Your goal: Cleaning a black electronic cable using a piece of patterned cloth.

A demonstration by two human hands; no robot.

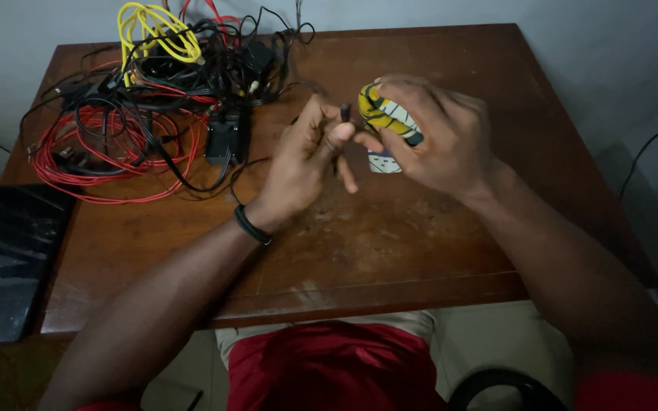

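My left hand [306, 156] pinches the end of a thin black cable [345, 113] between thumb and fingers, above the middle of a brown wooden table [390, 243]. A dark band circles that wrist. My right hand [439, 137] is curled around a small roll with yellow, black and white stripes [384, 116], held right beside the cable end. A pale piece [384, 161] shows just under the roll; whether it belongs to the roll is unclear.
A tangle of red, black and yellow wires [146, 99] with a black adapter block [222, 137] fills the table's far left. A dark flat slab [9, 259] lies off the left edge. Another black cord [653, 141] hangs at right.
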